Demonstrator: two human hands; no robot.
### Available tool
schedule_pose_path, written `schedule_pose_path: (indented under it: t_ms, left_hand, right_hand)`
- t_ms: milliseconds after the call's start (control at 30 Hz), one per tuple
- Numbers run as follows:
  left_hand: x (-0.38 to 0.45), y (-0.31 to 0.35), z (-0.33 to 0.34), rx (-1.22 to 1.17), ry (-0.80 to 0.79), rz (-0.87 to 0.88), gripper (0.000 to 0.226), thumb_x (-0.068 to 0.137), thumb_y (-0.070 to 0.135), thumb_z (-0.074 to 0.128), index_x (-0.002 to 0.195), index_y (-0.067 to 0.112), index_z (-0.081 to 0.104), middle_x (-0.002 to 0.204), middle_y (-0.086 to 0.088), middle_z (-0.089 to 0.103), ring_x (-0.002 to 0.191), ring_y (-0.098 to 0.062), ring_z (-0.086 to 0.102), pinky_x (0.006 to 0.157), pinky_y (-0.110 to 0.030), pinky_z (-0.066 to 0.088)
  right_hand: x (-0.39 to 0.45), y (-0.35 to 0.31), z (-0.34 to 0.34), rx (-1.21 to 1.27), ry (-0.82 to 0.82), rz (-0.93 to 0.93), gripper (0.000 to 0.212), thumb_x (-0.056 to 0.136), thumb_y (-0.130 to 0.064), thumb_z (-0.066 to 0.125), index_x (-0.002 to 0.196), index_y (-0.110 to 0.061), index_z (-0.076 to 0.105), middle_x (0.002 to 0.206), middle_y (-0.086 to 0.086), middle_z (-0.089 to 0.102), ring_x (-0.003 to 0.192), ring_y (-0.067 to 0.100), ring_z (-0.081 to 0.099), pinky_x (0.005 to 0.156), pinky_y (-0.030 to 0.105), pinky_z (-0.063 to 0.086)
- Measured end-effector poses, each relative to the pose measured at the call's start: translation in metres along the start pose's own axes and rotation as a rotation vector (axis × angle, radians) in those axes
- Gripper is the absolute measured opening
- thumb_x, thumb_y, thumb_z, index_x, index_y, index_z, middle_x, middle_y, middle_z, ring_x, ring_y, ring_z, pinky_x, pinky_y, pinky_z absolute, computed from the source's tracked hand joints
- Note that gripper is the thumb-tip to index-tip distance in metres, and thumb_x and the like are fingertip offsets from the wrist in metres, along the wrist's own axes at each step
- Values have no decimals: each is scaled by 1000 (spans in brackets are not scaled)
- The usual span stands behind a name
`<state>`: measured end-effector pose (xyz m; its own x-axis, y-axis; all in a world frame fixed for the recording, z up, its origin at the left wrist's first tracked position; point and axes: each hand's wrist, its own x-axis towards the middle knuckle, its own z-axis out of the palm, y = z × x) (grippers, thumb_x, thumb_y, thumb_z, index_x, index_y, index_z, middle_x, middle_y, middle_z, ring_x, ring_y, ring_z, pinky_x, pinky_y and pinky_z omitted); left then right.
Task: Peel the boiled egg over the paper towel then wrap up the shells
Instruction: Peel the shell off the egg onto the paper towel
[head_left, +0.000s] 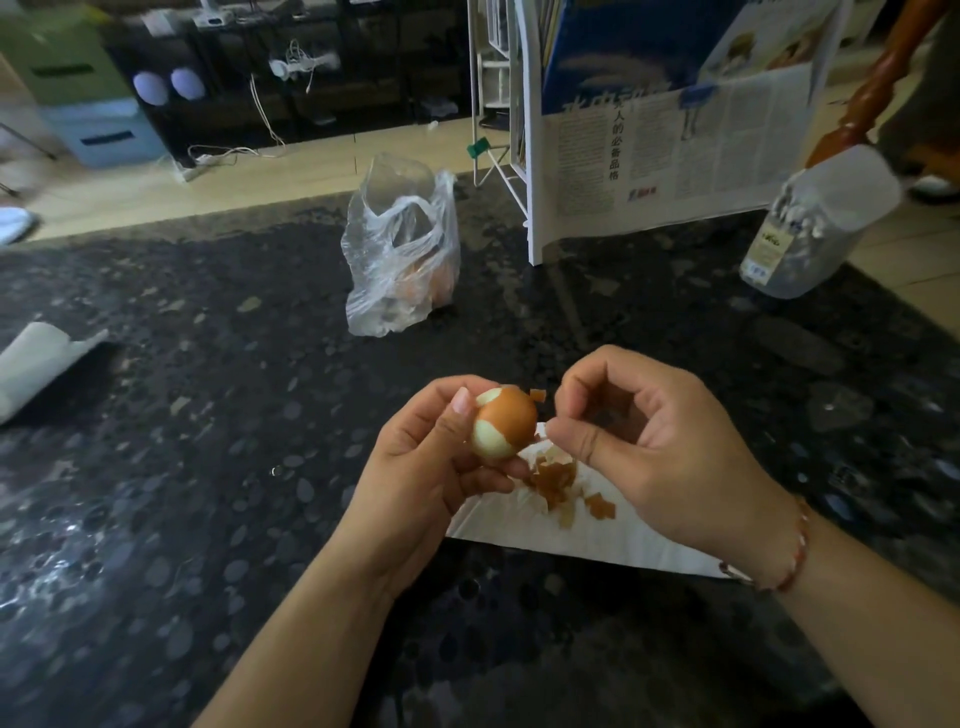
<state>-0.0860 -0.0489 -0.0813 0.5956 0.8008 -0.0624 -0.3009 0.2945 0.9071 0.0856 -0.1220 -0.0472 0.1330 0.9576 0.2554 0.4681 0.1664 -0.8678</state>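
Observation:
My left hand holds a boiled egg above a white paper towel on the dark stone counter. The egg is partly peeled: brown shell covers its top and right side, and bare white shows at the lower left and upper left. My right hand is just right of the egg, thumb and forefinger pinched together at its side; I cannot tell whether a shell bit is between them. A loose shell chip sticks up near the egg's top. Several brown shell pieces lie on the towel.
A clear plastic bag holding brown eggs stands behind. A white rack with a newspaper is at the back right, a clear jar beside it. A rolled white sheet lies at the left edge.

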Motion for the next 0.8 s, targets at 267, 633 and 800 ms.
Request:
schedule_pose_path:
  t_ms: [267, 633, 800]
  left_hand:
    - [1, -1, -3, -62, 29, -21, 26, 88, 31, 61, 107, 15, 69, 94, -12, 71, 69, -20, 68, 64, -27, 59]
    - [2, -6, -7, 276, 63, 51, 35, 80, 22, 75, 114, 19, 70, 91, -5, 71, 67, -14, 61, 63, -26, 52]
    - [0, -7, -3, 373, 30, 61, 39, 77, 42, 71, 108, 18, 72, 89, -6, 72, 68, -16, 63, 64, -28, 53]
  right_hand:
    - [-3, -2, -3, 141, -21, -36, 12, 87, -7, 67, 86, -19, 69, 70, -4, 65, 60, 10, 60, 54, 17, 48]
    - [-6, 17, 1, -593, -138, -98, 33, 86, -51, 49, 89, -31, 74, 90, -20, 68, 84, 3, 61, 71, 34, 54]
    - [-6, 4, 3, -433, 79, -169, 27, 79, -43, 65, 102, -27, 68, 88, -15, 67, 78, 5, 62, 61, 10, 48]
